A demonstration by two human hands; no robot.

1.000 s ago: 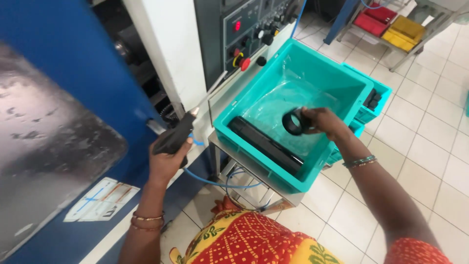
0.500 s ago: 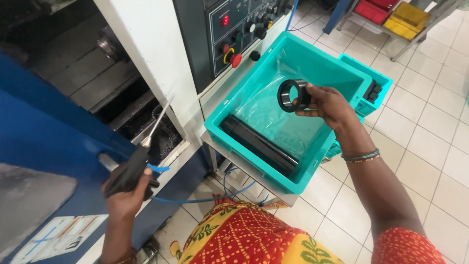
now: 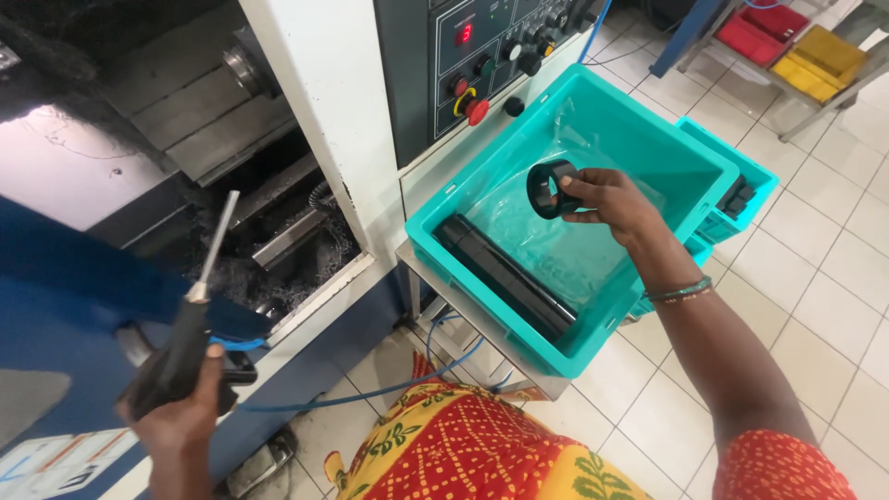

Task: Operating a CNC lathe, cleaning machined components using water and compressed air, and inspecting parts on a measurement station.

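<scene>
Both hands are occupied: right hand [image 3: 607, 199] grips the black ring-shaped part [image 3: 548, 188], lifted higher over the teal plastic crate [image 3: 463, 264]; left hand [image 3: 181, 412], now lower, clasps the black air-gun with metal nozzle [image 3: 190, 324] beside the machine opening [image 3: 269, 231].

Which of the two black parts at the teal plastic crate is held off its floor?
The black ring, gripped by the right hand; the long black bar lies flat inside.
</scene>
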